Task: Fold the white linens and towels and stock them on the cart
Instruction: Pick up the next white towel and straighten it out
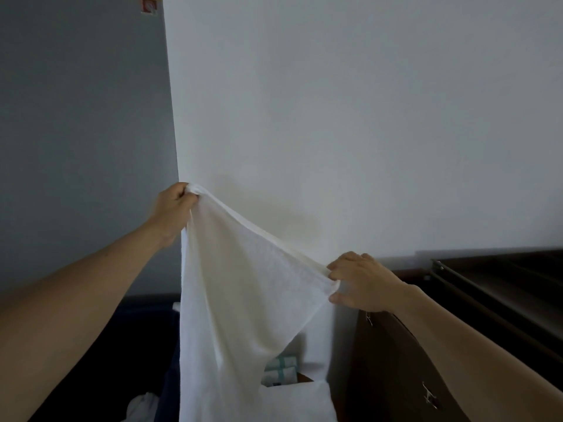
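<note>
White wall point(335, 117) fills most of the frame, meeting a grey wall point(76, 117) along a near-vertical corner left of centre, with a small sticker point(149, 6) at the upper left. Both arms reach into the open space in front of that corner. The left hand point(173, 208), left of centre, has its fingers curled tight round one top corner of a white towel point(243, 300). The right hand point(362, 281), lower and right of centre, pinches the top hem, fingers over it and thumb beneath. The hem runs taut on a slant between the two hands, and the towel hangs from it past the bottom edge of the frame. At the lower right stands a dark wooden cabinet point(396, 376), just beside the right hand, with a dark rack point(502, 284) behind it. Behind the towel's lower part sit teal-and-white packets point(280, 371) and a folded white cloth point(292, 400); a crumpled white cloth point(140, 406) lies at the lower left.
</note>
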Available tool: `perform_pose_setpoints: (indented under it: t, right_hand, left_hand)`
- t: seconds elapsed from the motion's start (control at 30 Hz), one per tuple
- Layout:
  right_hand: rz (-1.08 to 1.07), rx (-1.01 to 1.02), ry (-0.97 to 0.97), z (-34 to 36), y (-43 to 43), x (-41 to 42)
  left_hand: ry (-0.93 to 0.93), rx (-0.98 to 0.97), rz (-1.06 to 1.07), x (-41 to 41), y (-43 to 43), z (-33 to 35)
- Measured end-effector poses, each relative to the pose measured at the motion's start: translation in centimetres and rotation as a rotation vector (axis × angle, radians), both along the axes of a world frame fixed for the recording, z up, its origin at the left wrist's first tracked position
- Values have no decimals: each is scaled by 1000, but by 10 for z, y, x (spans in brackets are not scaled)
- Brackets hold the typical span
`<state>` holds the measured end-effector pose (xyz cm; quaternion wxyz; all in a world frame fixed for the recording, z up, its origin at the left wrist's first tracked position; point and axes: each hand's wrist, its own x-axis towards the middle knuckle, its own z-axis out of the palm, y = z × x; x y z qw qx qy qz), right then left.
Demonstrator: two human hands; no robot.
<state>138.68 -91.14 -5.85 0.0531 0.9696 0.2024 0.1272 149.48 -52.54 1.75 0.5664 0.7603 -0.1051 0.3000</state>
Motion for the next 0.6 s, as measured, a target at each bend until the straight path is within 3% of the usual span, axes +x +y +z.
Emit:
perform_pose_setpoints:
  t: [0.13, 0.3, 0.4, 0.47, 0.6]
  right_hand:
    - [-93, 383, 50, 17, -4, 3]
    - [-70, 644, -171, 84, -7, 3]
    - [-24, 840, -367, 141, 0, -2]
    - [-17, 879, -392, 161, 6, -3]
    - [-69, 866, -250, 166, 10, -2]
  left_hand:
    - [12, 11, 13, -8, 7, 4]
    - [34, 11, -13, -17, 21, 33]
    - [21, -199, -145, -24, 25, 63]
    - [49, -259, -214, -26, 28, 71]
    - [167, -125, -286, -35, 37, 57]
